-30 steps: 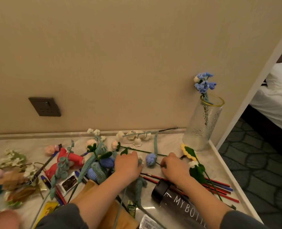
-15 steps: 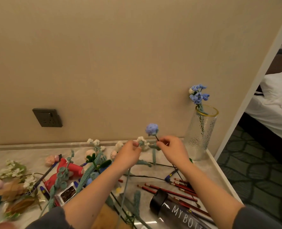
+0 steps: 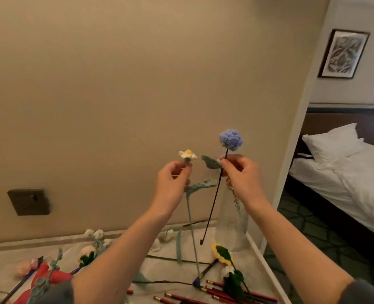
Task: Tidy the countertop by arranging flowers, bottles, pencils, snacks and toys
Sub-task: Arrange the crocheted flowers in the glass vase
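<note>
Pinching grips noted: blue flower [image 3: 231, 139] is held by the right hand [image 3: 241, 174], fingers [image 3: 227, 166] closed on the stem just under its head; white flower [image 3: 187, 155] is pinched likewise by the left hand [image 3: 173, 183]. Both are judged light and soft, with bendy stems best taken high. Below the right fingers a glass vase [image 3: 232, 227] stands on the pale table [image 3: 4, 255]; a bed [image 3: 346, 172] lies beyond.

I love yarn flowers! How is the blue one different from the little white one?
The blue flower is a big round puff; the white flower is small with a yellow middle. The blue flower has a thin dark stem, the white flower a pale green one. Both are held up high.
</note>
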Demonstrator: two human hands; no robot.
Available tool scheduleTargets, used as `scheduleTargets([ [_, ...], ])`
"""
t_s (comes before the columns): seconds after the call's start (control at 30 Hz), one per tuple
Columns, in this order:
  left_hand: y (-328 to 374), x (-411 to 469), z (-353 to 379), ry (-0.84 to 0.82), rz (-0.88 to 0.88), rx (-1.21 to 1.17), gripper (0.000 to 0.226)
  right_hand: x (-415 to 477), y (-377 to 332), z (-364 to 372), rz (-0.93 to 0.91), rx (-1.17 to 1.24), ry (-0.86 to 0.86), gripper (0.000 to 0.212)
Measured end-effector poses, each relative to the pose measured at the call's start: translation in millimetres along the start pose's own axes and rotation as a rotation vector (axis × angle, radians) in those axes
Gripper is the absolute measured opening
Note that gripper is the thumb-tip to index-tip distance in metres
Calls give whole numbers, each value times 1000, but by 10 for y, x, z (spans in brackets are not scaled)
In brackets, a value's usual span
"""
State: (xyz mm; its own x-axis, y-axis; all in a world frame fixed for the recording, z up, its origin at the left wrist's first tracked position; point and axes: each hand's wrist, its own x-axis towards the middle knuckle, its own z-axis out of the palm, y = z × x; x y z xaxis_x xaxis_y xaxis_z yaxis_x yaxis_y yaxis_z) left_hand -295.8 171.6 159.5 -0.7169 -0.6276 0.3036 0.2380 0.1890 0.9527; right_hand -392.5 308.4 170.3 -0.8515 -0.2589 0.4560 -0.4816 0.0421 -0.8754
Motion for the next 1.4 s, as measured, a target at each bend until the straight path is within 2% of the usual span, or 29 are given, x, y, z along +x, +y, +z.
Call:
scheduleTargets([
  [0.2, 439, 190, 531, -11, 159, -167, 8, 364, -343, -476, -160, -68, 123, 7],
  [0.47, 891, 444, 983, 78, 381, -239, 8, 858, -649, -908, -321, -129, 317, 8],
  [0.6, 938, 543, 1116, 81, 441, -214, 7, 1012, -650, -929, -355, -172, 332, 9],
  [0.73, 846, 647, 1212, 95, 469, -137, 17, 1083, -534, -887, -373, -229, 329, 8],
  [0.9, 646, 698, 1282, 103, 509, -24, 11, 1105, -259, -829, -317, -265, 318, 12],
  [1.1, 281, 656, 1356, 45, 407, 22, 9, 1040, 168, -757, -188, -303, 273, 10],
  [1.4, -344, 495, 1328, -43, 269, 166, 6, 869, 898, -625, 105, -326, 171, 18],
])
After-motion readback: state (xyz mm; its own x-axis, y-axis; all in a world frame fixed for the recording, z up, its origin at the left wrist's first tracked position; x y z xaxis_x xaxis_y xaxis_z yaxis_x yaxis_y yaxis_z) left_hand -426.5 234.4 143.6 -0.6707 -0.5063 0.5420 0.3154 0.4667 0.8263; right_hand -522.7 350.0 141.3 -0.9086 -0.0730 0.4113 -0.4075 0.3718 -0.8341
